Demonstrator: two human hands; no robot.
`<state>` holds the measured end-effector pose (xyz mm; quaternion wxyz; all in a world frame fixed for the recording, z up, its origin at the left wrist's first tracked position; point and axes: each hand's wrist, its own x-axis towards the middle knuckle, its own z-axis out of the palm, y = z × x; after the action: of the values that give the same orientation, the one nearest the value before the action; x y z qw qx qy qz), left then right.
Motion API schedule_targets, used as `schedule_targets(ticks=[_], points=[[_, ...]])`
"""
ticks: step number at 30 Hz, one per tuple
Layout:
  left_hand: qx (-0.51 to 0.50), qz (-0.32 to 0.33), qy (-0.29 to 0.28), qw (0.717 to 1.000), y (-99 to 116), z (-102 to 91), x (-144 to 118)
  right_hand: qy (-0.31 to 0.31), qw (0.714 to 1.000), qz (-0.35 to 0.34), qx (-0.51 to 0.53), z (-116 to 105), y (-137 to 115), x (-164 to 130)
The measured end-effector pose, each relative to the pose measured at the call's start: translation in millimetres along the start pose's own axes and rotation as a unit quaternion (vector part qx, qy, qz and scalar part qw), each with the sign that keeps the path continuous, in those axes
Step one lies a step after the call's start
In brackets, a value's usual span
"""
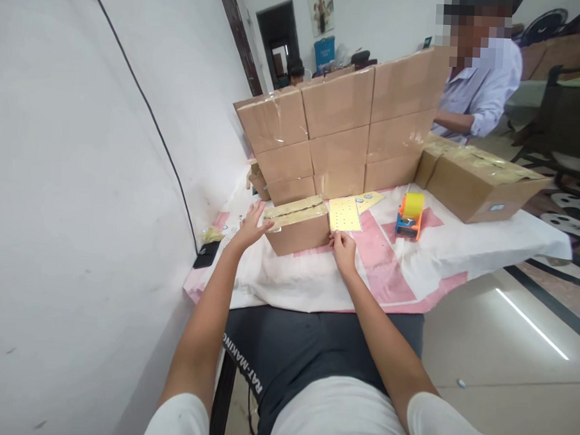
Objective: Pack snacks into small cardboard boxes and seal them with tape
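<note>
One taped carton (299, 236), one yellow dotted sheet (346, 213)

The person's left hand (251, 230) is spread at the left end of the carton, thumb apart from the fingers. The right hand (345, 251) has its fingers drawn together at the near edge of the sheet, beside the carton's right end; whether they pinch the paper cannot be told. The carton appears to rest on the cloth-covered table (277, 287). The step in hand seems to be handling carton and sheet together; next, a steady left palm and sure right fingertips look called for. To the right stands an orange-and-blue tape dispenser (410, 216). On the far side rises a wall of cartons (340, 101), with a larger carton (481, 194) right of it and a co-worker (485, 85) beyond.
</note>
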<state>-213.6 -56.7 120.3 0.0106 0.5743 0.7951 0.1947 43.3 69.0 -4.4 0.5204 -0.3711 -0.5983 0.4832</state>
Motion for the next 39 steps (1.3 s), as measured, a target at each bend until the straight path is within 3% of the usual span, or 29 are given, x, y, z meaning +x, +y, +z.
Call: schedule_targets(ticks=[2, 6, 14, 18, 22, 27, 30, 33, 35, 39], points=[[0.012, 0.004, 0.002, 1.000, -6, -2.9, 1, -0.016, 1.000, -0.007, -0.001, 2, 1, 0], [0.052, 0.011, -0.066, 0.996, -11, 4.6, 3, -0.023, 1.000, -0.006, -0.007, 4, 2, 0], [0.004, 0.006, -0.056, 0.998, -6, 11.1, -5, -0.034, 0.999, -0.007, 0.000, 4, 5, 0], [-0.013, 0.029, 0.035, 0.999, -10, 27.2, -8, -0.034, 0.999, -0.001, 0.011, 4, 3, 1], [-0.082, 0.065, 0.148, 0.983, -15, 61.4, -5, -0.035, 0.999, -0.002, 0.010, 3, 2, 1], [-0.309, 0.079, 0.256, 0.912, -13, 101.0, -6, -0.038, 0.999, -0.010, -0.004, 4, 5, -2], [-0.401, 0.093, 0.271, 0.870, -12, 113.1, -12, -0.030, 0.999, -0.034, -0.011, 4, 4, 2], [-0.443, 0.081, 0.269, 0.851, -10, 118.6, -19, -0.022, 0.994, -0.102, -0.036, 1, -3, 24], [-0.459, 0.071, 0.275, 0.842, -8, 120.4, -22, -0.089, 0.986, -0.134, -0.051, -1, -11, 48], [-0.472, 0.062, 0.299, 0.827, -5, 121.3, -21, -0.336, 0.938, -0.081, -0.015, -3, -23, 91]])
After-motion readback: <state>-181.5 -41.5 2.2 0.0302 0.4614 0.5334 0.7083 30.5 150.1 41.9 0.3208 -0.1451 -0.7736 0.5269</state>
